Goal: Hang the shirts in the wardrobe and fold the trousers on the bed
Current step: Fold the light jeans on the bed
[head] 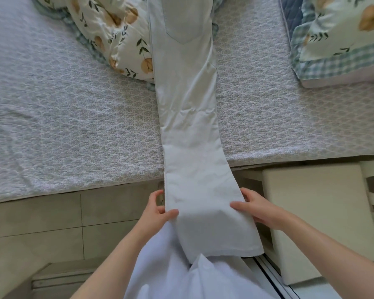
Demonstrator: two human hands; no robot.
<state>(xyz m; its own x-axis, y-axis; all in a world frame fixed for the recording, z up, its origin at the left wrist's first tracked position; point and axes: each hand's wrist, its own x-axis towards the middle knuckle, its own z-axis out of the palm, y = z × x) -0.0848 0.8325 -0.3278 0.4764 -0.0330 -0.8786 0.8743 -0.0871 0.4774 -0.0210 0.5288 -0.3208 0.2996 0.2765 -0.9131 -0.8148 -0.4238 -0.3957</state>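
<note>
A pair of pale, off-white trousers (187,108) lies stretched lengthwise across the bed (63,117), legs laid one on the other, a back pocket showing at the top. The leg ends hang past the bed's near edge toward me. My left hand (160,209) pinches the left edge of the legs near the hem, thumb on top. On the other side, my right hand (254,209) grips the right edge, thumb over the cloth. No shirts or wardrobe are in view.
A floral duvet (108,29) is bunched at the upper left, partly under the trousers. A floral pillow (341,39) lies at the upper right. A white bedside cabinet (315,212) stands right of me on the beige tiled floor (52,223).
</note>
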